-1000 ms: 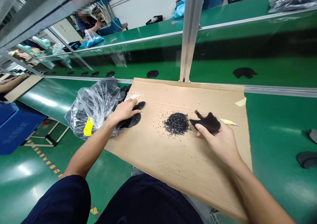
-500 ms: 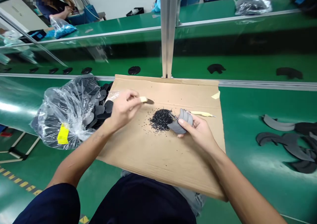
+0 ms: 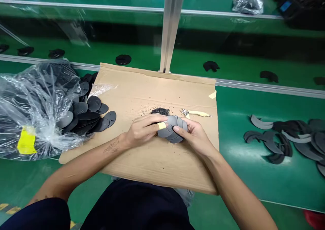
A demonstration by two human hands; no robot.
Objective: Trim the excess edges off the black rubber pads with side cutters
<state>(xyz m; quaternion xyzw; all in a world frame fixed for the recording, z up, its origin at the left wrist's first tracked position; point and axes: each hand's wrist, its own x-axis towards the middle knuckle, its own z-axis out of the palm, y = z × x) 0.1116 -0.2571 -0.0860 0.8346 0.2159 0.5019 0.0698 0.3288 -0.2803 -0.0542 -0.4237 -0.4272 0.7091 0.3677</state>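
My left hand (image 3: 142, 130) and my right hand (image 3: 194, 138) meet over a cardboard sheet (image 3: 142, 162) on my lap. Between them sits a small stack of grey rubber pieces (image 3: 172, 132), gripped by my right hand. My left hand pinches the stack's left edge, and a yellow-wrapped fingertip rests on it. A pile of black crumbs (image 3: 159, 111) lies just behind the hands. Yellow-handled nippers (image 3: 196, 113) lie on the cardboard to the right of the crumbs.
A clear plastic bag (image 3: 33, 104) with a yellow label spills dark oval pieces (image 3: 93, 113) onto the cardboard's left side. Curved dark rubber parts (image 3: 284, 142) lie on the green table at right. Beyond a metal post (image 3: 170, 23), more black pieces ride a green conveyor (image 3: 228, 59).
My left hand came from the bag of pieces across to the stack in my right hand. My head tilted down, so the view shifted. The stack now shows its grey side.
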